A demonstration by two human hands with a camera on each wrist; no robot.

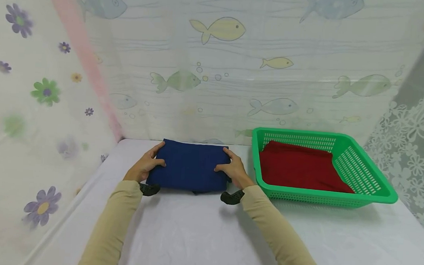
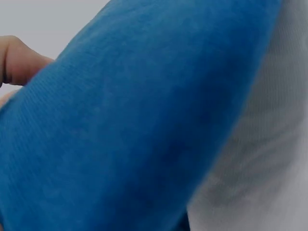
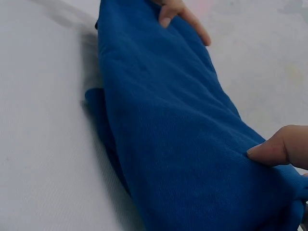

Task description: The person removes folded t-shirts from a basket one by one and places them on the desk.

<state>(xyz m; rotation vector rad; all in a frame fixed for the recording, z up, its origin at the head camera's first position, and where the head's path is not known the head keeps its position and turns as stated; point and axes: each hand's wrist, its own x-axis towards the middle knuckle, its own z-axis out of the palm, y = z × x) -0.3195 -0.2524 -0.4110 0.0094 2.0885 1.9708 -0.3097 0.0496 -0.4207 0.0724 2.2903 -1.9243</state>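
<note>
Both hands, left hand [image 1: 145,165] and right hand [image 1: 233,169], pinch the side edges of the soft, light blue cloth [image 1: 191,166] folded on the white table [image 1: 206,229], good spots to hold it.

I see bright, even, soft light, faint shadows under the sleeves [image 1: 278,234] and basket [image 1: 373,181], head view bowed at edges, left wrist view blurred close-up, blue cloth [image 2: 134,134] filling it.

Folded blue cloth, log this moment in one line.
folded dark blue cloth: on white table | left hand, right hand: gripping its sides | green plastic basket: beside
</note>
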